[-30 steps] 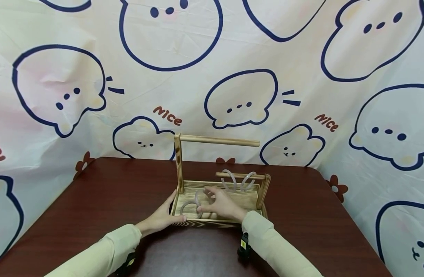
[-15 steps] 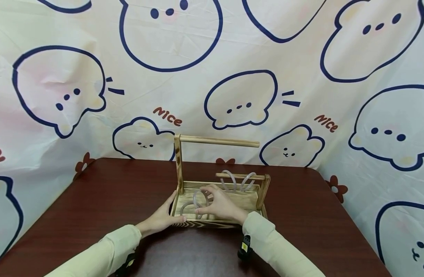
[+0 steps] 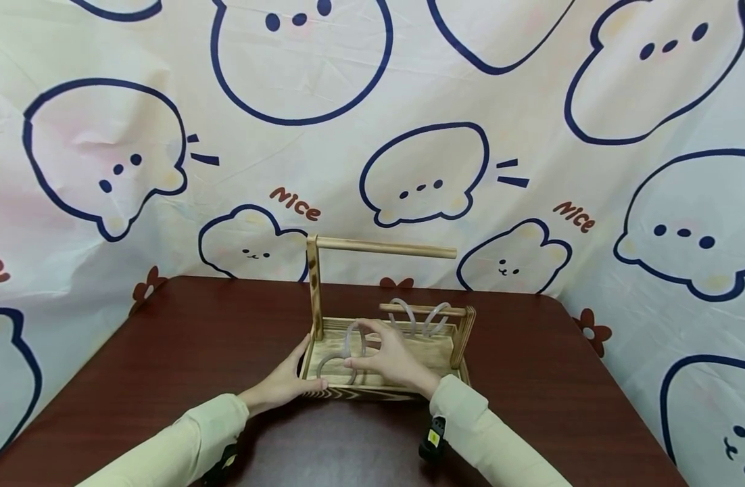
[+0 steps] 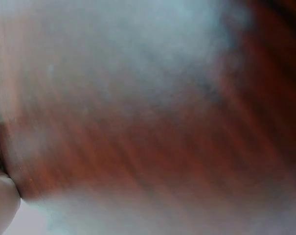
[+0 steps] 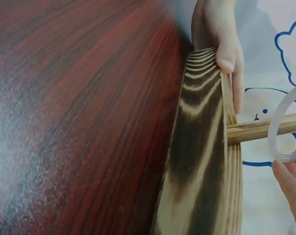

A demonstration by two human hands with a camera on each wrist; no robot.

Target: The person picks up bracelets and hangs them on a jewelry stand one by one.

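A wooden display stand (image 3: pixel 372 393) with a shallow tray base sits on the table. My left hand (image 3: pixel 281 382) grips its left end, thumb on the front rim and fingers along the side. Over the tray, my right hand (image 3: pixel 392 350) pinches a pale translucent bangle (image 3: pixel 348 338) between thumb and fingers, the ring standing upright. The right wrist view shows this bangle (image 5: pixel 273 132) with fingertips at its edge. A second bangle (image 3: pixel 325 359) lies in the tray's left part, overlapped by the held one. In the left wrist view only a bit of the left hand (image 4: pixel 3 200) shows.
Two more bangles, a left one (image 3: pixel 411 314) and a right one (image 3: pixel 432 314), hang on the stand's short lower bar (image 3: pixel 458 311). A taller post (image 3: pixel 314 291) carries a long upper bar (image 3: pixel 387 247). The dark red-brown table (image 3: pixel 226 325) meets a cartoon-printed cloth (image 3: pixel 336 162) behind.
My right hand has risen slightly with the bangle, which now stands more upright and higher over the tray. The left hand stays on the stand.
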